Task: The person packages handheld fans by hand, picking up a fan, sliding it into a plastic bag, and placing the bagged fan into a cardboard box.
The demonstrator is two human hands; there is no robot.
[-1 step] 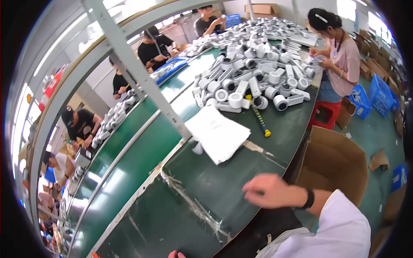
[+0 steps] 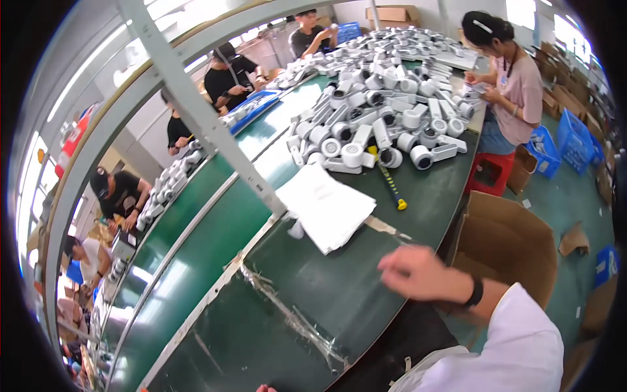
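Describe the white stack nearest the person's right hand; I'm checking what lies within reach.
The stack of white sheets looks like thin paper or flat bags, slightly fanned and uneven at its edges. It lies flat on the green table, beyond the right hand, which does not touch it. A grey frame post crosses in front of its left corner.

We note a factory assembly line: long green workbench (image 2: 215, 261), heap of white plastic housings (image 2: 385, 111), seated workers (image 2: 509, 85) along both sides, cardboard cartons (image 2: 509, 242), blue crates (image 2: 575, 140).
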